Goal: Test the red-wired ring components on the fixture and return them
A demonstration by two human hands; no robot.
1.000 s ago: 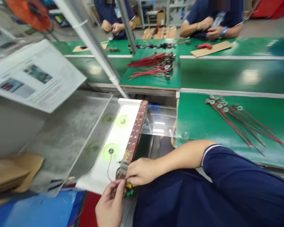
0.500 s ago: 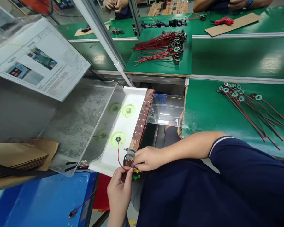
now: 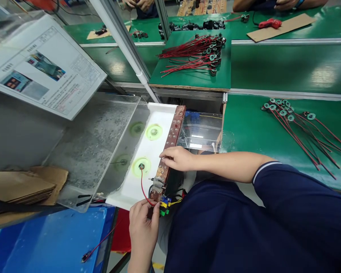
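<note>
My left fingers [image 3: 156, 211], the nearer ones, pinch the red wire [image 3: 143, 186] below its round end [image 3: 141, 166]; my right fingers [image 3: 167, 152], slightly apart, are at the brown strip [image 3: 174, 128].

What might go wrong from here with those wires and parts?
The left hand pinches a red wire; a tug might drag the small round part off the pale green ring. The right hand, fingertips over the brown strip, might brush its metal studs; I can't tell whether they're live.
</note>
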